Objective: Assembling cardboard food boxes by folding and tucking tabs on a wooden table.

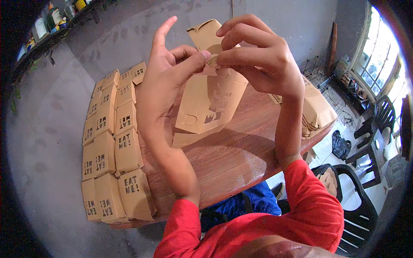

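A brown cardboard food box (195, 101) with dark printing is partly folded and held up over the table. My left hand (165, 75) pinches a small flap near its upper end between thumb and a finger, with the index finger raised away. From the right, my right hand (262, 53) grips the same upper end, its fingertips close to my left thumb and its other fingers curled by the raised end flap (208, 36). A lower flap hangs loose. My fingertips hide part of the fold.
Folded boxes (127, 152) stand in rows along the table's left side. At the right edge of the brown wooden table (211, 165) lies a stack of cardboard blanks (318, 112). Black plastic chairs (352, 210) stand at the right, and a shelf with bottles (53, 28) hangs upper left.
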Demonstrator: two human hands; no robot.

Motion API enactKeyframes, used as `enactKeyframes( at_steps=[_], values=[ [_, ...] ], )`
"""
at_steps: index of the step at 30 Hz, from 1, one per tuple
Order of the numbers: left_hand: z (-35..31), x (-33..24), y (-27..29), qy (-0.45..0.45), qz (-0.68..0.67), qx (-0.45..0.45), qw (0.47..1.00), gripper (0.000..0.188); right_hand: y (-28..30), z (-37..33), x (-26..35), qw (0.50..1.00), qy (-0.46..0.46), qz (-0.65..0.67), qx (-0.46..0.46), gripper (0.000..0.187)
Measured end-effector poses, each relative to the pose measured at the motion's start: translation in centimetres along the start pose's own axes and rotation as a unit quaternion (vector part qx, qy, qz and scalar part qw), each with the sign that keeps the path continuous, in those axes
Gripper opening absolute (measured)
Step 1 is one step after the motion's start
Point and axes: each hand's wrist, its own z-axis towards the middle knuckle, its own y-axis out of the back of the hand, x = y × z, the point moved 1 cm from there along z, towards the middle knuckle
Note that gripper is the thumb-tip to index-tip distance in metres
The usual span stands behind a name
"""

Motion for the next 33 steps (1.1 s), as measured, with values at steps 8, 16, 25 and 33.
enactKeyframes(
  at_steps=[8, 16, 25, 33],
  values=[
    [0.2, -0.1, 0.2, -0.051, -0.041, 0.016, 0.998, 0.091, -0.4, 0.0, -0.7, 1.0, -0.013, 0.025, -0.008, 0.023],
    [1.0, 0.2, 0.5, -0.194, 0.014, -0.045, 0.98, 0.087, -1.1, -0.1, -1.0, 0.993, -0.095, 0.056, -0.05, 0.069],
    [1.1, 0.3, -1.4, -0.297, 0.133, -0.141, 0.935, 0.085, -4.0, 0.4, -0.1, 0.971, -0.166, 0.165, -0.052, 0.074],
    [0.9, 0.3, -2.2, -0.254, 0.106, -0.134, 0.952, 0.086, -3.3, 0.1, -0.2, 0.913, -0.305, 0.267, -0.041, 0.038]
  ],
)
